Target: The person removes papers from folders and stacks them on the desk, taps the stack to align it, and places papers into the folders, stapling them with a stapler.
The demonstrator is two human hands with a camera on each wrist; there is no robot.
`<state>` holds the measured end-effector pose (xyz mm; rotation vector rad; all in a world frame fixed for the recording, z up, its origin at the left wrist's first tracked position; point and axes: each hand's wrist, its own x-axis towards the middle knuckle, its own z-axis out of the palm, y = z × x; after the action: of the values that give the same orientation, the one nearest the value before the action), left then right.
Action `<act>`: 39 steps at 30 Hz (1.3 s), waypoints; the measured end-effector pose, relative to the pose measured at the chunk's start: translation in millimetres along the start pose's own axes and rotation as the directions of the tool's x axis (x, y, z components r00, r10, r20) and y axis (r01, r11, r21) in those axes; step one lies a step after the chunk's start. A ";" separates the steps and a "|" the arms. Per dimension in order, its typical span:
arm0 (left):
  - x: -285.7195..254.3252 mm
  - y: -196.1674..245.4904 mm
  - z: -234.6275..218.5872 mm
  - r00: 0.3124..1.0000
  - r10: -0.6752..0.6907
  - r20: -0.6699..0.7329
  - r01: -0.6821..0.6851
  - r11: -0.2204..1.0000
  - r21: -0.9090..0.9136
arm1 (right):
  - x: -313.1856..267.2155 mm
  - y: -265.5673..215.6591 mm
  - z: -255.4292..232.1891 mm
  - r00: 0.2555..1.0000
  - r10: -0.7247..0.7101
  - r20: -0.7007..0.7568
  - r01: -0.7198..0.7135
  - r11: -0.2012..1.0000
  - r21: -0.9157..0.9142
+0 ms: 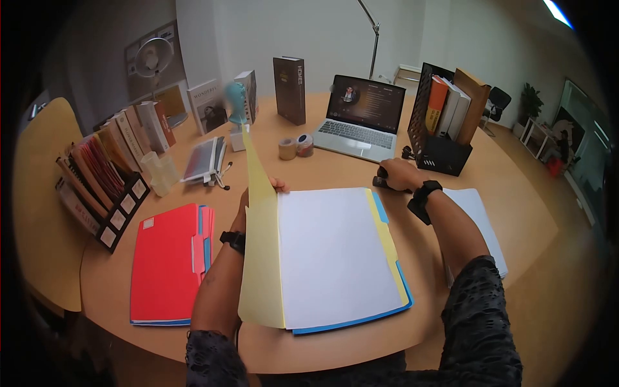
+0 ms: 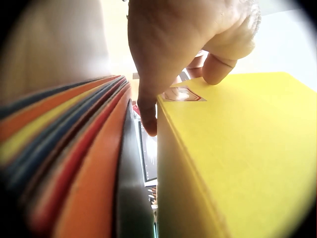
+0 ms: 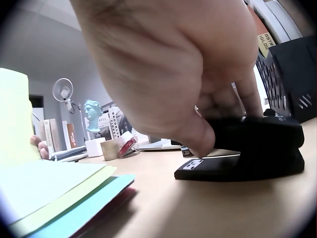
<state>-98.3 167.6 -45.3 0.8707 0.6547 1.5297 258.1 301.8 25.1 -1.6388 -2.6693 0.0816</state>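
Observation:
My left hand [image 1: 278, 185] grips the raised cover of a yellow file folder [image 1: 259, 258], with its fingertips showing past the cover's edge. In the left wrist view this hand [image 2: 183, 39] has its thumb and fingers at the folder's corner, by a small sticker [image 2: 184, 94]. White sheets of paper [image 1: 335, 258] lie inside the folder, and a blue folder [image 1: 403, 284] shows beneath. Farther right, my right hand [image 1: 401, 174] holds a black stapler [image 3: 267, 158] standing on the table, thumb on its near side and fingers over the top.
Red folders [image 1: 164, 264] lie at left beside a file rack [image 1: 122, 213]. Behind stand a laptop [image 1: 358, 122], tape rolls [image 1: 287, 148], a blue bust [image 1: 236, 103] and a dark book [image 1: 289, 90]. A black book holder [image 1: 445, 155] and white papers [image 1: 477, 219] are at right.

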 end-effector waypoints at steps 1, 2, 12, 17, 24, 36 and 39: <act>7.8 -7.6 -9.0 1.000 -0.012 -0.006 0.012 1.000 -0.002 | 1.4 -1.7 3.0 0.989 -0.109 -0.097 0.114 0.992 0.055; 20.3 -21.8 -24.6 0.993 0.064 0.102 -0.056 0.995 -0.076 | 4.1 -8.1 5.1 0.964 -0.185 -0.193 0.199 0.979 0.054; 1.8 2.9 -0.4 0.968 0.127 0.216 -0.137 0.990 0.036 | 12.4 -113.9 -8.0 0.883 -0.400 -0.245 0.435 0.894 0.109; 9.3 -10.7 -2.9 0.981 0.138 0.133 -0.132 0.990 -0.053 | 8.9 -117.7 -9.4 0.873 -0.458 -0.168 0.475 0.876 0.081; 1.2 1.7 17.4 1.000 0.015 -0.025 -0.014 1.000 0.028 | 3.9 -116.0 -8.7 0.835 -0.540 -0.107 0.545 0.838 0.022; 25.0 -17.9 -24.6 0.998 0.070 -0.004 -0.067 0.970 0.234 | 2.9 -115.0 20.8 0.785 -0.589 -0.194 0.584 0.807 -0.089; 4.2 -3.8 10.8 1.000 0.020 0.003 -0.020 0.998 0.051 | 0.4 -112.9 33.5 0.722 -0.639 -0.266 0.613 0.769 -0.181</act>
<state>-87.3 171.5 -41.7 0.9204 0.6877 1.5352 156.2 249.8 -2.9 -0.5871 -2.8148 -0.2740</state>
